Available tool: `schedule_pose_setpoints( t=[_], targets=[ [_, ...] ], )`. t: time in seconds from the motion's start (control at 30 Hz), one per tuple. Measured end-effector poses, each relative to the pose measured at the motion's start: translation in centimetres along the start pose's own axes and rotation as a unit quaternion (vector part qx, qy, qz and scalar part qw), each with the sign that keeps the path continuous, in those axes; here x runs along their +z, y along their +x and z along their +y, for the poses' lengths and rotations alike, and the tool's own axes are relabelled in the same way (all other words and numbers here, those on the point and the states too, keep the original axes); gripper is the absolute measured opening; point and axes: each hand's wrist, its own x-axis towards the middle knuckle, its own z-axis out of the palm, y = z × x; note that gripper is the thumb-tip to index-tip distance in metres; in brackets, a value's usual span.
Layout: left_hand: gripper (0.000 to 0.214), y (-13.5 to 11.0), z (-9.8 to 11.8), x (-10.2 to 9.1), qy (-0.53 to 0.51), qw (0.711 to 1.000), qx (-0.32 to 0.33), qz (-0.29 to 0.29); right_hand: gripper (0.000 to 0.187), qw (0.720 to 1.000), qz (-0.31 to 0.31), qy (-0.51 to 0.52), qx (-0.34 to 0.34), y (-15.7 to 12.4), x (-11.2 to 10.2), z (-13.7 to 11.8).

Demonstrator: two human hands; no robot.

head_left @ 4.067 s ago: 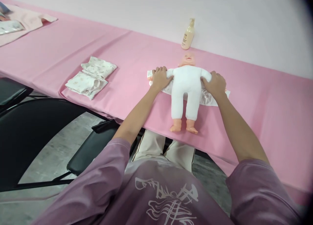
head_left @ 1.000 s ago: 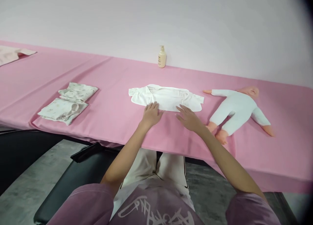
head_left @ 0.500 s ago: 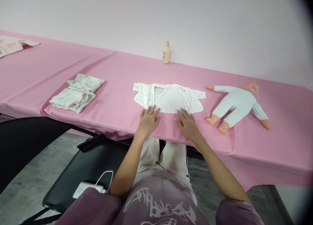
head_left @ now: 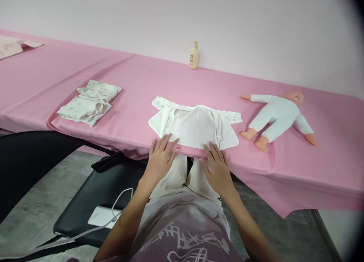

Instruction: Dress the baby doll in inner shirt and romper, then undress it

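A small white baby shirt (head_left: 196, 127) lies spread open on the pink table (head_left: 142, 83), its lower hem at the front edge. My left hand (head_left: 159, 160) lies flat with fingers spread, its fingertips touching the shirt's lower left corner. My right hand (head_left: 217, 169) is flat too, fingers stretched to the lower right hem. Neither hand holds anything. A baby doll (head_left: 277, 116) in a white suit lies on its back to the right of the shirt, apart from both hands.
Folded patterned baby clothes (head_left: 89, 102) sit at the left of the table. A cream pump bottle (head_left: 194, 56) stands by the wall. A black chair (head_left: 93, 201) at my left carries a phone (head_left: 108, 161) and a white power bank (head_left: 102, 216) with cable.
The doll went from lying on the shirt to lying at the right. Since then both flat hands have slid back toward me, drawing the shirt to the table's front edge.
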Motion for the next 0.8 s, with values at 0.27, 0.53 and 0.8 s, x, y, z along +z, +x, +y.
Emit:
schedule_pose_setpoints(
  t=[0.27,0.53,0.8],
  targets=[
    [0.061,4.6,-5.7,-2.6,-0.036,0.982,-0.14,0.121,0.054,0.973,0.197,0.087,0.08,0.4,-2.7,6.2],
    [0.052,12.0,-9.7,-2.7,-0.008,0.969,-0.239,0.06,0.056,0.941,0.21,0.036,0.261,4.1,-3.9,12.5],
    [0.019,14.7,-8.7,-3.1,-0.141,0.96,-0.237,0.044,0.044,0.955,0.084,0.095,0.267,7.7,-5.8,12.3]
  ],
)
